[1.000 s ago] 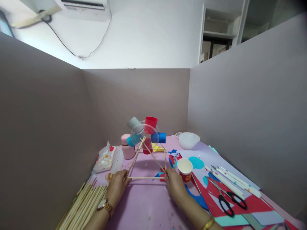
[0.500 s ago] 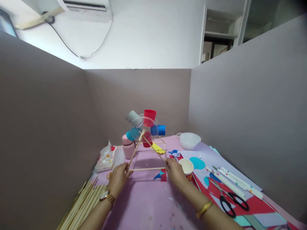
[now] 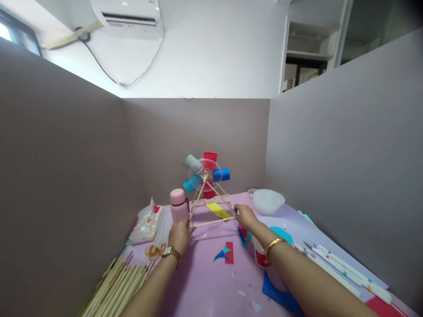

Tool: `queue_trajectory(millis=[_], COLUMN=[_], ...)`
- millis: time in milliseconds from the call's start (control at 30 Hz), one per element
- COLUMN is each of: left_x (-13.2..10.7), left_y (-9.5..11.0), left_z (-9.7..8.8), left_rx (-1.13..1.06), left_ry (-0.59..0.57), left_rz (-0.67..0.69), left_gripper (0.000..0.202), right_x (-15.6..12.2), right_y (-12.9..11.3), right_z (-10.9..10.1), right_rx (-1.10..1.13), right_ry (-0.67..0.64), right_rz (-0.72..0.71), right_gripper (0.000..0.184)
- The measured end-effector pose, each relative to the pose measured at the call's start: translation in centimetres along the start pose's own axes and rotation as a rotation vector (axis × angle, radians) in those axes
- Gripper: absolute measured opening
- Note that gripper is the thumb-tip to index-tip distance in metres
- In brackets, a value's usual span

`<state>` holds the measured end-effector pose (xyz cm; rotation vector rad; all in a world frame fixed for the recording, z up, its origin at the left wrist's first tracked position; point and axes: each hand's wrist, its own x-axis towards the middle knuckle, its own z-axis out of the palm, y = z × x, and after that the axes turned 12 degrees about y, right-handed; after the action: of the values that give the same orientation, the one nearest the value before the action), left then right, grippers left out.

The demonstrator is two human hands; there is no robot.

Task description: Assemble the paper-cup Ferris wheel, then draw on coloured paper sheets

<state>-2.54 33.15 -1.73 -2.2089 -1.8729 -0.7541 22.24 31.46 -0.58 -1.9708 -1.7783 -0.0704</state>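
Note:
A stick frame [image 3: 213,222] of thin wooden sticks carries a clear round wheel [image 3: 200,166] with coloured paper tubes around it: red [image 3: 210,161], blue [image 3: 222,175], teal [image 3: 192,182] and grey. My left hand [image 3: 179,237], with a watch on its wrist, is closed on the near left corner of the frame. The near right corner is pinched by the fingers of my right hand [image 3: 246,216], which wears a gold bangle. Beneath the frame lies a yellow paper piece [image 3: 218,211]. A pink bottle [image 3: 179,207] stands just left of the frame.
Bundled wooden sticks [image 3: 120,286], rubber bands [image 3: 155,252] and a tissue pack [image 3: 147,224] lie on the left. On the right are a white bowl [image 3: 268,202], a paper cup [image 3: 262,256] partly behind my forearm, and markers [image 3: 350,268]. Paper scraps [image 3: 229,253] lie in front.
Both hands have moved the stick frame with its wheel farther back and slightly to the right, past the paper scraps. The view has shifted a little, and the scissors are hidden now.

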Motion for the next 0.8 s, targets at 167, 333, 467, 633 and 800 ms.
queue_trajectory(millis=[167,333,467,633,800], left_x=[0.7,0.7,0.1,-0.6,-0.8], left_y=[0.6,1.0,1.2,1.1,1.7], left_z=[2.1,3.9,4.7,5.2,4.1], left_rx=[0.030,0.047,0.051,-0.003,-0.178], left_ry=[-0.039,-0.056,-0.054,-0.019,0.148], left_rz=[-0.044,-0.059,-0.075,-0.080,-0.045], left_gripper=[0.021,0.023,0.022,0.021,0.027], right_x=[1.9,3.0,3.3,3.1,3.6], right_y=[0.8,1.0,0.9,1.3,1.1], right_z=[1.2,2.4,3.1,2.7,0.8], right_rx=[-0.034,-0.066,-0.074,-0.048,0.048], right_ry=[-0.083,-0.198,-0.286,-0.267,-0.079], right_rz=[0.026,0.080,0.099,0.108,0.108], right_gripper=[0.025,0.026,0.027,0.027,0.025])
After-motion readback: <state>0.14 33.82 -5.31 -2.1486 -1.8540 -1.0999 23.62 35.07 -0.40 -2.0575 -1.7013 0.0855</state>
